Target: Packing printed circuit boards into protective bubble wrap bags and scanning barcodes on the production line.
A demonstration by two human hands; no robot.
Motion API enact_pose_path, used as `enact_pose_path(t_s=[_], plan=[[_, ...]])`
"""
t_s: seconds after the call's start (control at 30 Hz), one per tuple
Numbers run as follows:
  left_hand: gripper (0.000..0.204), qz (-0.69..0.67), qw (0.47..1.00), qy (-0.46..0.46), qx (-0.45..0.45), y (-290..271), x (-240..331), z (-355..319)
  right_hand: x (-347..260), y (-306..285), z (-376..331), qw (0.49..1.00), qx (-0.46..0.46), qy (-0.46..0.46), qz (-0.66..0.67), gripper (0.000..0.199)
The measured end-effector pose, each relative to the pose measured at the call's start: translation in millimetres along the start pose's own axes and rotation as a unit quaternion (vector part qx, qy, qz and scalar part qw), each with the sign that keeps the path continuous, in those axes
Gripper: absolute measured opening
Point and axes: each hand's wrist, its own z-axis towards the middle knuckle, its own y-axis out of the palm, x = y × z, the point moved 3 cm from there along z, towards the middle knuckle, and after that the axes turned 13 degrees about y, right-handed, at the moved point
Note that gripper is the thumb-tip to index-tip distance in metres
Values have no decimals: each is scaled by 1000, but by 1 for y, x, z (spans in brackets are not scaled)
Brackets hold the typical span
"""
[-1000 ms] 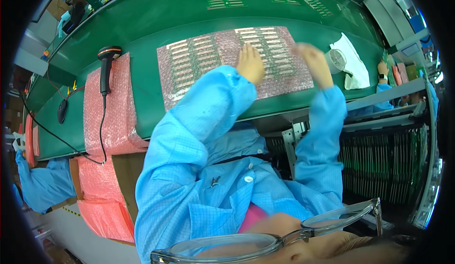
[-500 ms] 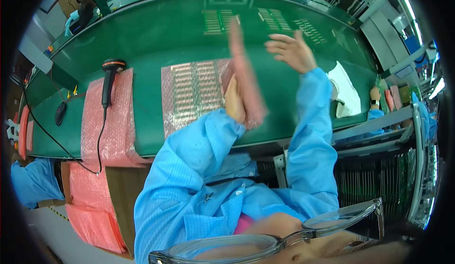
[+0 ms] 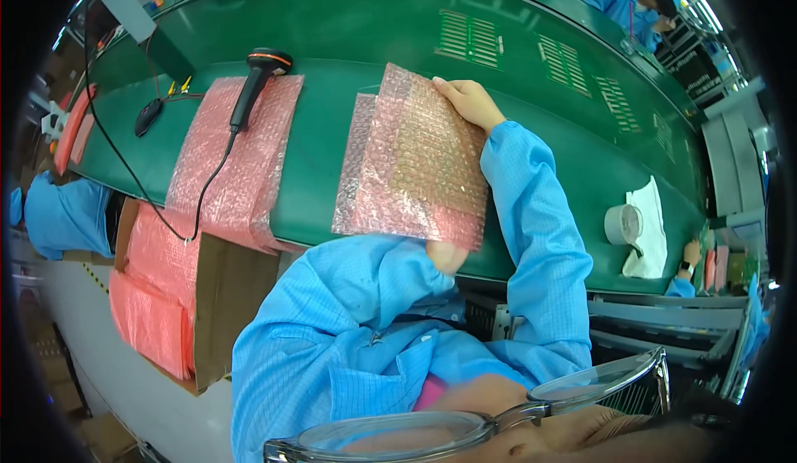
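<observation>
Pink bubble-wrap sheet (image 3: 419, 164) is lifted off the green bench (image 3: 332, 131), tilted up toward me. My right hand (image 3: 469, 102) grips its far top edge, fingers curled over it; my left hand (image 3: 448, 255) supports the near bottom edge, mostly hidden, so I cannot tell its grip. Step judged: handling the wrap mid-air. Next move needs both edges kept level. Barcode scanner (image 3: 257, 77) rests apart, to the left.

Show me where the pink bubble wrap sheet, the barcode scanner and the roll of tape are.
pink bubble wrap sheet (image 3: 419, 164): head view, middle of the raised sheet.
barcode scanner (image 3: 253, 89): head view, on its black handle.
roll of tape (image 3: 623, 224): head view, on its side wall.
</observation>
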Motion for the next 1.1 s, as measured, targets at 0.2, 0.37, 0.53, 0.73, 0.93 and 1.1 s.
enact_pose_path(t_s=[0.2,0.37,0.53,0.73,0.93,1.1], plan=[[49,-22,996,-84,34,-23,10,-52,-21,18,6,990,11,1,-138,56],[52,61,982,-164,65,-20,27,-76,-37,35,-4,966,17,12,-258,56],[43,259,859,-371,-241,-6,87,-85,-35,32,-19,951,125,-41,-281,40],[33,833,305,428,-177,50,307,36,-40,39,-85,929,180,-252,-201,42],[46,951,173,256,-32,-28,360,162,-21,55,-113,916,132,-226,-304,45],[36,931,219,286,-60,7,357,186,-39,84,-202,918,-12,-334,-215,53]])
